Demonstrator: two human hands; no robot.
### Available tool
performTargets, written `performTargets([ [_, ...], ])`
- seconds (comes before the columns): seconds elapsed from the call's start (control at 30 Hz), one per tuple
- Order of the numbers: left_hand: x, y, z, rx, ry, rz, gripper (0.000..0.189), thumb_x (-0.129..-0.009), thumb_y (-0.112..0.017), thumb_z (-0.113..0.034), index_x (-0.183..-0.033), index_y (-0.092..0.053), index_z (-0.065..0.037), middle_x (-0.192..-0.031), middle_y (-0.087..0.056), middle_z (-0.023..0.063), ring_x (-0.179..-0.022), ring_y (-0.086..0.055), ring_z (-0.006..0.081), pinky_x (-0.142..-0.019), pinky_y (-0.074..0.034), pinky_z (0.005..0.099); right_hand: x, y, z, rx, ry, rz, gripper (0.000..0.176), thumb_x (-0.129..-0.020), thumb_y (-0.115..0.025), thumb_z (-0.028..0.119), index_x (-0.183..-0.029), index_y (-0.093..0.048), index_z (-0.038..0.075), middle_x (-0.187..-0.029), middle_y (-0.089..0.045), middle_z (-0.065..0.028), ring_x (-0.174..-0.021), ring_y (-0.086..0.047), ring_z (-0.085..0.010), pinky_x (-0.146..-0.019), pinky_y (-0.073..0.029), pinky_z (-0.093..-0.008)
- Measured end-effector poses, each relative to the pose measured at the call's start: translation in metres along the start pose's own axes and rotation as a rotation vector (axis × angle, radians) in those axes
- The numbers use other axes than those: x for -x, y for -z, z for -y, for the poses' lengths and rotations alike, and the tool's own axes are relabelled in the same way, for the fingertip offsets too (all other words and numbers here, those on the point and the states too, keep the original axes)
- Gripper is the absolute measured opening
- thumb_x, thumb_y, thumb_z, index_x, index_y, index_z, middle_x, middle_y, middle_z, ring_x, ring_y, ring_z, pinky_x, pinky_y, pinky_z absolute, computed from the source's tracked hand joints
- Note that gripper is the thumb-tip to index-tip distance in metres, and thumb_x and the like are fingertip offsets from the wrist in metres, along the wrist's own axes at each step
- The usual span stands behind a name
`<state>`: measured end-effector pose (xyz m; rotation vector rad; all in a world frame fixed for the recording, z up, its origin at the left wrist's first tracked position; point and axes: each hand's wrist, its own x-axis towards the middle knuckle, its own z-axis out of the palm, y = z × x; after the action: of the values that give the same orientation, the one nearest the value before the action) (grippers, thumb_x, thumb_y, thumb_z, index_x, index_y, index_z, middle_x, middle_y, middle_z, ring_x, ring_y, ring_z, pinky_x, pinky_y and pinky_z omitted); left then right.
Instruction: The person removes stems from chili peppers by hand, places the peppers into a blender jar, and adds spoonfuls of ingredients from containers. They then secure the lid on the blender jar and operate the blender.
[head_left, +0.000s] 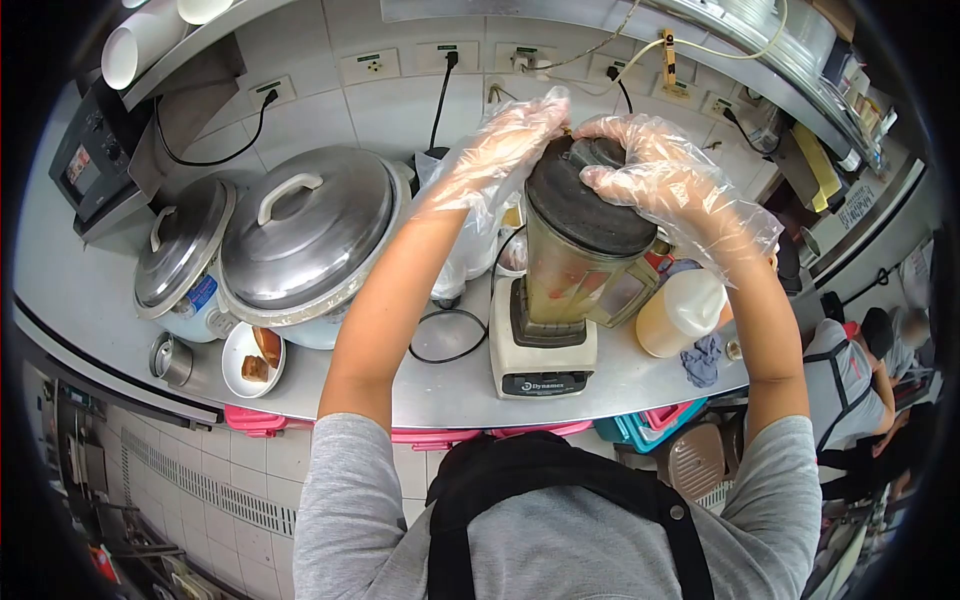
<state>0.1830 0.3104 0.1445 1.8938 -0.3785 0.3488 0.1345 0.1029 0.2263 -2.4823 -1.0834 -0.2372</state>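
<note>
A blender (544, 370) with a cream base stands on the steel counter. Its jug (560, 270) holds a murky greenish content, and a black lid (570, 205) covers the top. My right hand (650, 165), in a clear plastic glove, grips the lid around its raised centre cap, thumb in front and fingers behind. My left hand (510, 140), gloved too, reaches to the far left edge of the lid with fingers stretched out; whether the fingertips touch it is hard to see.
Two large lidded steel pots (310, 235) stand left of the blender. Nearer the edge is a white bowl (240, 372) with brown pieces. A plastic jug (680, 315) and a grey cloth (702, 360) lie to the right. Other people (850, 380) are at far right. A shelf (620, 25) overhangs the back.
</note>
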Motion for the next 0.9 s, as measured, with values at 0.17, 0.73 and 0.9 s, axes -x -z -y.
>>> performTargets([
  [0.17,0.018,-0.021,-0.024,-0.078,-0.120,0.053,0.056,-0.092,-0.041,-0.049,-0.129,-0.048,-0.008,-0.134,-0.043,0.0170,-0.127,-0.038,0.0248,-0.106,-0.027,0.0351,0.005,-0.003,0.004,0.130,-0.043,-0.064,0.062,-0.067,-0.059,0.044,-0.118,-0.057,0.009,-0.106,-0.062,-0.0211,-0.099,-0.059,-0.0347,-0.087,-0.045,-0.0385],
  [0.73,0.034,-0.028,-0.038,0.203,-0.105,-0.039,0.046,-0.080,-0.063,-0.042,-0.104,-0.062,-0.003,-0.104,-0.060,0.0116,-0.099,-0.054,0.0237,-0.091,-0.039,0.0343,0.005,-0.014,0.027,0.311,-0.077,0.003,0.081,-0.060,-0.068,0.061,-0.111,-0.057,-0.001,-0.102,-0.061,-0.0237,-0.100,-0.057,-0.0356,-0.088,-0.044,-0.0403],
  [0.9,0.030,-0.028,-0.028,0.259,-0.195,0.107,0.049,-0.079,-0.064,-0.044,-0.103,-0.061,-0.001,-0.098,-0.060,0.0119,-0.094,-0.054,0.0247,-0.089,-0.040,0.0351,0.012,-0.024,0.033,0.330,-0.081,-0.101,0.083,-0.058,-0.071,0.059,-0.114,-0.055,-0.001,-0.103,-0.060,-0.0241,-0.099,-0.058,-0.0364,-0.088,-0.045,-0.0399],
])
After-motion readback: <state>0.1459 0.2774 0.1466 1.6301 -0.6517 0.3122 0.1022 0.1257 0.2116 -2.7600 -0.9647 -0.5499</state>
